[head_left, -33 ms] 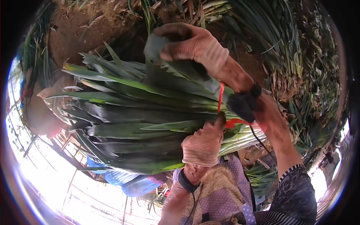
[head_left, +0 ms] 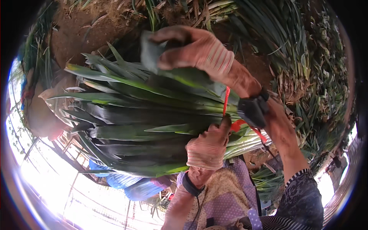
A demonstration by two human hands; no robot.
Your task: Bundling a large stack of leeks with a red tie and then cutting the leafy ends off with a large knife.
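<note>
A thick bunch of leeks lies across my lap, its broad green leaves fanning left and pale stalks pointing right. A red tie strip crosses the bunch, with a loose red end beside it. My left hand, in a knit glove, is closed at the strip and presses against the bunch; its fingertips partly hide the strip. Above the bunch my right hand, gloved too, curls around dark green leek leaves, which are blurred by motion. A black device sits on my right wrist.
More leeks lie in a heap at the far right, roots toward me. Brown soil shows at the far left. Blue plastic bags lie lower left, near a pale, blurred shape. A dotted apron covers my lap.
My right hand has shifted slightly left with the leaves, and its wrist has turned a little. My left hand and the bunch stay in place.
</note>
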